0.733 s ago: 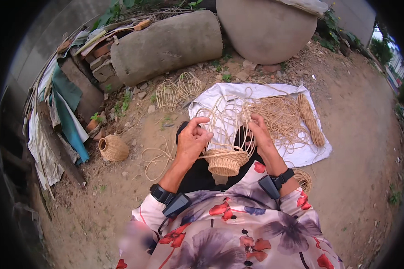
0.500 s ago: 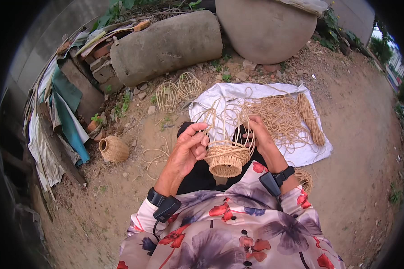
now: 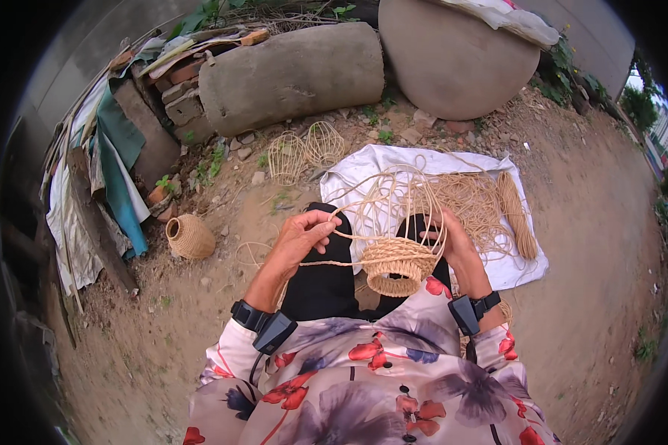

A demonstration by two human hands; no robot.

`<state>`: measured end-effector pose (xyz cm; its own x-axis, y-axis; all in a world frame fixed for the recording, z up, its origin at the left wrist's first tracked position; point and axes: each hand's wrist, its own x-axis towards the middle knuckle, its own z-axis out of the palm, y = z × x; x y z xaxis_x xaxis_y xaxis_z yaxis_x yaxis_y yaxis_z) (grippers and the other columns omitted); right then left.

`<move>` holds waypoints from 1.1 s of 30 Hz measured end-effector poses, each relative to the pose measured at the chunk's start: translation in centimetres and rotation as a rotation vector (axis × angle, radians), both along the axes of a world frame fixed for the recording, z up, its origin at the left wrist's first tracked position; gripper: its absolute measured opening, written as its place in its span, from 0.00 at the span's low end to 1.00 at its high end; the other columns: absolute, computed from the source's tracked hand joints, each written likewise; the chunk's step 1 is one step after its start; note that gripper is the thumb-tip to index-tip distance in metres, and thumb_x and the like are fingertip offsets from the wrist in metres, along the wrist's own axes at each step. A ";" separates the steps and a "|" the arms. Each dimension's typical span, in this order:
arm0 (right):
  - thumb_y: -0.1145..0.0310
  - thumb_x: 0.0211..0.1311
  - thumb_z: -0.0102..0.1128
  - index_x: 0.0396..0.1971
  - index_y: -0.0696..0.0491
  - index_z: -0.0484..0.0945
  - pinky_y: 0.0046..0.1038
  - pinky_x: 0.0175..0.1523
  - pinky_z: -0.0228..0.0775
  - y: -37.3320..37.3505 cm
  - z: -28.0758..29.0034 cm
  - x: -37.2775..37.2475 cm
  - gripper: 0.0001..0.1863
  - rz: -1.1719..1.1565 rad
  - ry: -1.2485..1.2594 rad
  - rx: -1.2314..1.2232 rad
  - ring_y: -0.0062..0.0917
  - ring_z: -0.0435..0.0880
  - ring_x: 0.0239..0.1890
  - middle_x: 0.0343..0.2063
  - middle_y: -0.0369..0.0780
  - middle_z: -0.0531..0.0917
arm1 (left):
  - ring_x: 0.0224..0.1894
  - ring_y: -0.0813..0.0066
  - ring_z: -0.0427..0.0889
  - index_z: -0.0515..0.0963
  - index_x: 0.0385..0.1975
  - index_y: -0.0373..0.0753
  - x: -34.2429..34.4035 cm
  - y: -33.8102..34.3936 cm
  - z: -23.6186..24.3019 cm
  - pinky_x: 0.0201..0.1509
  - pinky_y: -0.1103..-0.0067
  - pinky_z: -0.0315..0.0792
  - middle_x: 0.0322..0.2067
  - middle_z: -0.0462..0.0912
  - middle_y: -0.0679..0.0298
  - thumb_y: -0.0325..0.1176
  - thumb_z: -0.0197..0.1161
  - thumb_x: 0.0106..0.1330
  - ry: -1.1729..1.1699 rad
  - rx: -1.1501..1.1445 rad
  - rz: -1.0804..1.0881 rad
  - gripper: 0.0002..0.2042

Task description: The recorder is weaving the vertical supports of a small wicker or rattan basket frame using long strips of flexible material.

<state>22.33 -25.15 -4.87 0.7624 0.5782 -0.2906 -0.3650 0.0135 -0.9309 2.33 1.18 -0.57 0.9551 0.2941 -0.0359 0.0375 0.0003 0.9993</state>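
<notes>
The left hand (image 3: 304,236) is pinching a strand of tan cord (image 3: 350,236) between thumb and fingers, and this strand is running across to the partly woven basket (image 3: 399,256). A second length of cord is stretching from below that hand to the basket's side. The right hand (image 3: 456,241) is gripping the basket at its right side, its fingers partly hidden among the upright strands (image 3: 402,199).

The basket is sitting between the two hands, nearer the right one, over the person's black trousers (image 3: 315,285). It is tilting, with its round, narrower end facing the person and its unwoven strands fanning away.

Beyond the knees, a white sheet (image 3: 523,276) is lying on the dirt ground (image 3: 586,297), carrying a loose tangle of cord (image 3: 467,204) and, along its right, a bundled hank (image 3: 516,215). Two open basket frames (image 3: 286,159) are standing side by side left of the sheet. Farther left, a closely woven, vase-shaped basket (image 3: 193,239) is resting on the dirt, its mouth pointing leftward.
</notes>
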 end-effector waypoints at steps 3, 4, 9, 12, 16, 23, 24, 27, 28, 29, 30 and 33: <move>0.46 0.56 0.57 0.60 0.45 0.64 0.46 0.42 0.73 -0.2 -0.7 0.2 0.34 -0.018 0.009 0.030 0.33 0.80 0.42 0.49 0.40 0.74 | 0.27 0.86 0.78 0.78 0.45 0.33 1.9 -1.5 1.2 0.31 0.88 0.76 0.29 0.80 0.68 0.34 0.60 0.68 -0.066 -0.393 -0.050 0.12; 0.47 0.56 0.57 0.61 0.45 0.64 0.47 0.43 0.73 -0.2 -1.0 0.5 0.34 -0.013 0.015 0.016 0.35 0.80 0.42 0.51 0.42 0.74 | 0.27 0.86 0.79 0.78 0.44 0.32 2.5 -2.1 1.7 0.31 0.88 0.77 0.28 0.79 0.68 0.33 0.60 0.67 -0.107 -0.466 -0.077 0.12; 0.50 0.56 0.57 0.60 0.44 0.63 0.45 0.41 0.74 0.1 -0.7 -0.2 0.32 -0.016 0.032 0.042 0.34 0.79 0.43 0.50 0.40 0.74 | 0.25 0.86 0.75 0.78 0.45 0.33 3.4 -4.1 2.5 0.26 0.92 0.64 0.24 0.77 0.73 0.32 0.62 0.65 -0.033 -0.318 -0.039 0.12; 0.52 0.57 0.56 0.56 0.45 0.65 0.38 0.36 0.75 0.3 -0.6 -0.3 0.28 -0.017 0.017 0.078 0.32 0.79 0.42 0.47 0.39 0.74 | 0.26 0.87 0.71 0.83 0.39 0.41 4.1 -4.6 1.6 0.31 0.85 0.67 0.23 0.76 0.73 0.30 0.61 0.65 -0.072 0.353 0.182 0.06; 0.53 0.58 0.55 0.57 0.45 0.63 0.38 0.36 0.75 0.6 -0.6 -0.7 0.28 -0.047 0.024 0.078 0.31 0.79 0.42 0.47 0.40 0.74 | 0.24 0.81 0.75 0.84 0.40 0.44 4.5 -5.1 0.5 0.30 0.79 0.70 0.21 0.79 0.68 0.33 0.64 0.60 -0.192 0.420 0.353 0.09; 0.51 0.59 0.54 0.58 0.46 0.62 0.38 0.37 0.74 0.7 -0.4 -1.3 0.29 -0.069 -0.002 0.078 0.32 0.79 0.43 0.48 0.41 0.74 | 0.27 0.84 0.77 0.82 0.40 0.35 4.5 -3.9 0.8 0.31 0.86 0.74 0.28 0.82 0.67 0.29 0.61 0.64 -0.023 -0.015 0.185 0.08; 0.51 0.59 0.54 0.58 0.46 0.61 0.38 0.37 0.74 0.6 -0.5 -1.2 0.29 -0.055 -0.011 0.083 0.32 0.78 0.43 0.49 0.41 0.73 | 0.28 0.84 0.78 0.80 0.41 0.33 4.4 -3.5 0.9 0.32 0.87 0.75 0.30 0.82 0.66 0.29 0.60 0.65 -0.081 0.024 0.216 0.09; 0.51 0.59 0.54 0.58 0.47 0.62 0.39 0.38 0.74 0.6 -0.1 -1.5 0.29 -0.075 -0.011 0.081 0.32 0.78 0.42 0.49 0.41 0.73 | 0.35 0.81 0.81 0.75 0.44 0.33 3.7 -2.5 1.8 0.38 0.86 0.78 0.37 0.82 0.61 0.30 0.58 0.68 -0.013 -0.042 0.158 0.09; 0.51 0.59 0.54 0.58 0.47 0.62 0.39 0.38 0.74 0.7 -0.1 -1.5 0.29 -0.078 -0.011 0.083 0.32 0.78 0.42 0.49 0.41 0.73 | 0.33 0.82 0.81 0.75 0.41 0.34 3.3 -2.6 2.2 0.37 0.86 0.79 0.37 0.82 0.62 0.31 0.59 0.68 -0.087 -0.144 0.129 0.08; 0.52 0.59 0.55 0.57 0.47 0.63 0.39 0.37 0.75 0.7 -0.2 -1.5 0.28 -0.066 -0.010 0.087 0.32 0.78 0.42 0.48 0.41 0.73 | 0.33 0.82 0.81 0.75 0.41 0.34 3.2 -2.7 2.6 0.37 0.86 0.79 0.37 0.82 0.62 0.31 0.59 0.68 -0.086 -0.143 0.129 0.08; 0.52 0.59 0.55 0.56 0.48 0.63 0.38 0.37 0.76 0.8 -0.2 -1.5 0.28 -0.055 -0.011 0.092 0.31 0.78 0.42 0.47 0.41 0.73 | 0.33 0.82 0.82 0.75 0.40 0.34 3.2 -2.9 2.9 0.37 0.87 0.79 0.36 0.82 0.62 0.30 0.59 0.68 -0.157 -0.248 0.112 0.07; 0.53 0.59 0.56 0.56 0.48 0.63 0.38 0.35 0.78 1.1 0.0 -1.8 0.27 -0.052 -0.006 0.097 0.31 0.78 0.42 0.46 0.40 0.73 | 0.33 0.81 0.83 0.76 0.40 0.35 3.7 -3.6 2.8 0.36 0.88 0.79 0.34 0.82 0.64 0.30 0.60 0.67 -0.207 -0.458 0.094 0.07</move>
